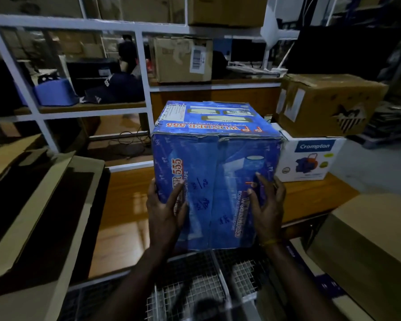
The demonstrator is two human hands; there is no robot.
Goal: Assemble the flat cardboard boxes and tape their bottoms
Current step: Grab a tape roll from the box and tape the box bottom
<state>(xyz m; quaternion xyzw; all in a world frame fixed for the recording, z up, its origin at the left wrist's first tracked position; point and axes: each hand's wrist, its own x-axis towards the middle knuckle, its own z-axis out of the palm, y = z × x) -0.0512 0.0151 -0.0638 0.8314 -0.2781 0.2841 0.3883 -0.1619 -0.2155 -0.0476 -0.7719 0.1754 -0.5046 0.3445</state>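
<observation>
A blue printed cardboard box [215, 163] marked "Wonder 555" stands assembled on the wooden table [125, 205], right in front of me. Its near face shows two flaps meeting at a vertical seam under clear tape. My left hand [164, 212] presses flat on the lower left of that face, thumb wrapped round the left edge. My right hand [266, 205] grips the lower right, fingers spread over the print. Both hands hold the box between them.
An open brown carton [33, 205] lies at the left. A white "Crompton" box [310, 158] with a worn brown box [329, 103] on top stands at the right. A wire mesh basket [206, 286] is below my arms. A person sits behind the white frame partition [144, 72].
</observation>
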